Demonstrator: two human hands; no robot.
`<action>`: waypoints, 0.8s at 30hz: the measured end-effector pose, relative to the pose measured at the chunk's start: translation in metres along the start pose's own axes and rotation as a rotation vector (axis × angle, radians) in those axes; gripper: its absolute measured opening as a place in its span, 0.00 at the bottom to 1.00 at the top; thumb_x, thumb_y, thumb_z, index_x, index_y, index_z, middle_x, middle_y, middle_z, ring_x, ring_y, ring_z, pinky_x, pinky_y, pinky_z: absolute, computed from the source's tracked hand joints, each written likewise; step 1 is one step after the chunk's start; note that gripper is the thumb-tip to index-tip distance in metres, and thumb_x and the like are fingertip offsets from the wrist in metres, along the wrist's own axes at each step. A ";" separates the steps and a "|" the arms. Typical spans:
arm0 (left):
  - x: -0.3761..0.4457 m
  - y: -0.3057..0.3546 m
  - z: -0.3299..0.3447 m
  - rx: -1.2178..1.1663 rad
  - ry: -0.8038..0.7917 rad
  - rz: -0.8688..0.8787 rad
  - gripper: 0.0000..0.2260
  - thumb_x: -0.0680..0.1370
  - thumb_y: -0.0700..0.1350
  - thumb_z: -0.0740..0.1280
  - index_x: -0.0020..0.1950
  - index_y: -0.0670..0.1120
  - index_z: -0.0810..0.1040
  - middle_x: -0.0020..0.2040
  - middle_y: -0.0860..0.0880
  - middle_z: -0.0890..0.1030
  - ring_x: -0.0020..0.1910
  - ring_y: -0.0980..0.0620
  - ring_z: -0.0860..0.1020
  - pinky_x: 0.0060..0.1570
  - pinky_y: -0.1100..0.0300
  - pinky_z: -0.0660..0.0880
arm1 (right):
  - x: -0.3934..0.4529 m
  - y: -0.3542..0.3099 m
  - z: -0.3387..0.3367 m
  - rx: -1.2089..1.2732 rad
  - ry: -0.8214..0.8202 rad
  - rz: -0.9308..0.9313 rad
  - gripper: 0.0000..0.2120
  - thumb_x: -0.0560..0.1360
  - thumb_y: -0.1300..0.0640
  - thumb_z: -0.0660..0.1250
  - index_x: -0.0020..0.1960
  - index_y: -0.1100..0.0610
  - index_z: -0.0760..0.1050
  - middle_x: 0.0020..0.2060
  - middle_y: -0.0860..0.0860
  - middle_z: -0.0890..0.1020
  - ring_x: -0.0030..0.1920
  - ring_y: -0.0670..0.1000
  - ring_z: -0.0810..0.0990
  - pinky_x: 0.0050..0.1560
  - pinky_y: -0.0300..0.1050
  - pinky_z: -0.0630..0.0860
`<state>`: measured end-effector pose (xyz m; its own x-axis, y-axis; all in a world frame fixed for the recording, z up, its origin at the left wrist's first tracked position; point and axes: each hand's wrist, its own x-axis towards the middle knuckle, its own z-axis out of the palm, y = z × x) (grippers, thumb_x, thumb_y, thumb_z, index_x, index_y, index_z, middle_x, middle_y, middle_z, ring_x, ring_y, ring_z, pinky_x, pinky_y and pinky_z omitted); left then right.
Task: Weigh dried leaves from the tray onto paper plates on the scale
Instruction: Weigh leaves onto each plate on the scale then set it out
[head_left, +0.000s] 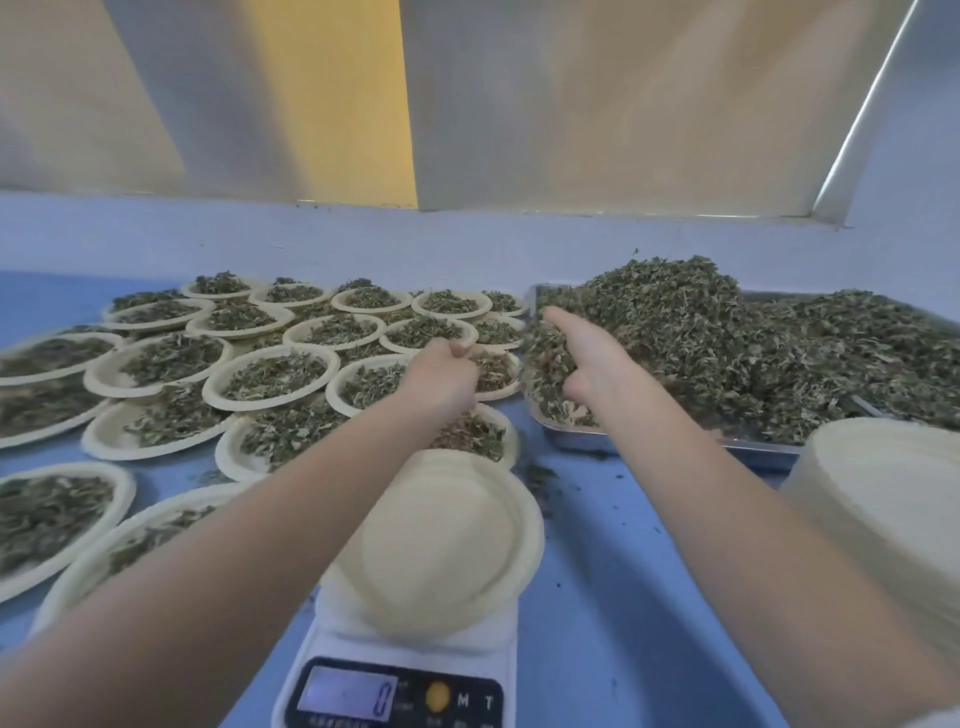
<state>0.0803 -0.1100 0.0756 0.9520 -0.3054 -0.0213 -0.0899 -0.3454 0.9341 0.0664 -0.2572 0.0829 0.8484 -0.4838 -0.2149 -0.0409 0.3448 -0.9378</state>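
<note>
An empty paper plate sits on the white scale, whose display reads 0. At the right, a steel tray holds a big heap of dried leaves. My right hand is at the tray's left end and grips a handful of leaves. My left hand hovers over the filled plates with its fingers curled; what it holds, if anything, is hidden.
Several paper plates filled with leaves cover the blue table to the left and behind the scale. A stack of empty plates stands at the right edge. Leaf crumbs lie around the scale. A wall closes the back.
</note>
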 end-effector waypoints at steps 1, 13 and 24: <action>-0.002 -0.003 -0.007 -0.039 0.040 -0.013 0.20 0.77 0.32 0.56 0.69 0.41 0.67 0.57 0.40 0.77 0.52 0.41 0.80 0.58 0.44 0.76 | -0.010 0.003 0.009 -0.016 -0.030 0.004 0.25 0.74 0.52 0.69 0.68 0.59 0.69 0.67 0.56 0.73 0.63 0.57 0.75 0.64 0.60 0.71; -0.054 -0.048 -0.071 -0.089 0.237 0.005 0.16 0.80 0.32 0.55 0.67 0.39 0.70 0.44 0.44 0.75 0.42 0.47 0.77 0.53 0.50 0.78 | -0.123 0.067 0.024 -1.359 -0.493 -0.620 0.25 0.67 0.35 0.70 0.63 0.38 0.74 0.56 0.40 0.78 0.56 0.43 0.73 0.49 0.35 0.68; -0.077 -0.060 -0.064 0.068 0.229 0.113 0.19 0.76 0.33 0.55 0.63 0.47 0.72 0.59 0.48 0.76 0.57 0.44 0.77 0.60 0.47 0.74 | -0.131 0.061 0.020 -1.311 -0.466 -0.611 0.25 0.75 0.30 0.46 0.67 0.33 0.67 0.68 0.40 0.72 0.68 0.46 0.68 0.54 0.36 0.61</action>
<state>0.0305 -0.0093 0.0439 0.9755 -0.1391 0.1706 -0.2117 -0.3814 0.8998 -0.0371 -0.1566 0.0590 0.9841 0.0924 0.1515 0.1545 -0.8662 -0.4752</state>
